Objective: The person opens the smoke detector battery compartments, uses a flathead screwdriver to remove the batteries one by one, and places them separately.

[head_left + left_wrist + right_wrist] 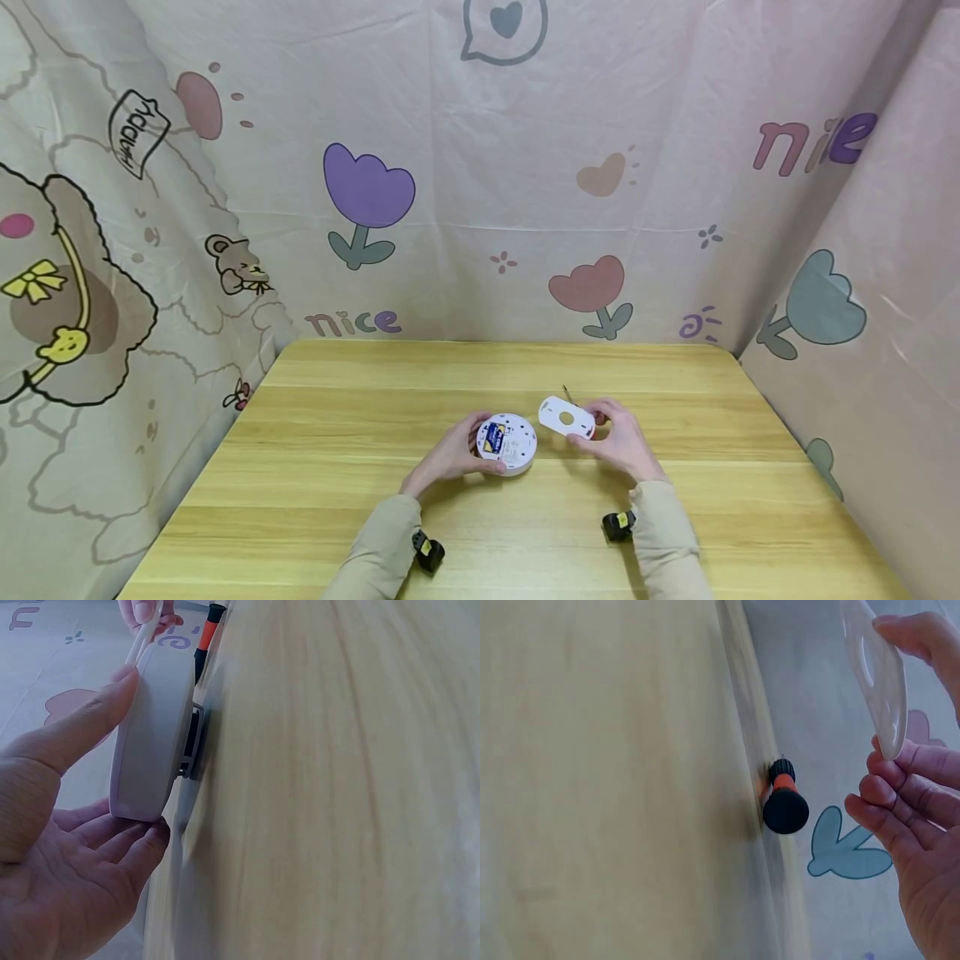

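My left hand [459, 450] grips a round white smoke detector [519, 454] by its edge, thumb on the near side and fingers on the far side. Its back faces up, showing a blue and yellow battery [495, 437]. In the left wrist view the detector [154, 735] stands edge-on, close over the table. Just to the right, my right hand [618, 437] pinches one end of a flat white mounting plate [553, 410] with a round hole in its middle. The right wrist view shows the plate [889, 697] between thumb and fingers, raised above the table.
A screwdriver [784, 799] with a black and orange handle lies on the wooden table [337, 450] beyond my right hand, partly hidden by it in the head view. Patterned cloth [465, 183] hangs behind the table and along both sides.
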The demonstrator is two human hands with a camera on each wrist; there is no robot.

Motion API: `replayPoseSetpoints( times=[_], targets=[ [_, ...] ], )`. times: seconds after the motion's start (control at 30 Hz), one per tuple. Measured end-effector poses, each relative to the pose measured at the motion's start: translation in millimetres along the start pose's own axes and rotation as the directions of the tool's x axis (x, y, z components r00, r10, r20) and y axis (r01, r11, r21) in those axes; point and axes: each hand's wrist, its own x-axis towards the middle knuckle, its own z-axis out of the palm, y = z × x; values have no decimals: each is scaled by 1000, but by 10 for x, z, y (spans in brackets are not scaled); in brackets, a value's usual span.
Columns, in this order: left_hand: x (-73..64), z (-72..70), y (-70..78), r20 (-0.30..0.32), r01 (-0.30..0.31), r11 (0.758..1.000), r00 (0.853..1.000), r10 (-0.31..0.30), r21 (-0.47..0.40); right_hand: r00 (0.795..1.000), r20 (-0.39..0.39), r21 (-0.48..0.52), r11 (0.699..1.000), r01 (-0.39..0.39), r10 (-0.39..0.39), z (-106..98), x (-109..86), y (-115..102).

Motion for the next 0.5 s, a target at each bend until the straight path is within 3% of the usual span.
replayPoseSetpoints(
  times=[0.2, 0.5],
  targets=[
    [69, 25, -190, 4, 7, 999, 1000, -7, 38, 998, -61, -32, 999, -7, 5, -54, -10, 120],
    [70, 21, -211, 13, 19, 999, 1000, -20, 31, 992, -123, -80, 995, -52, 42, -132, -45, 238]
  ],
)
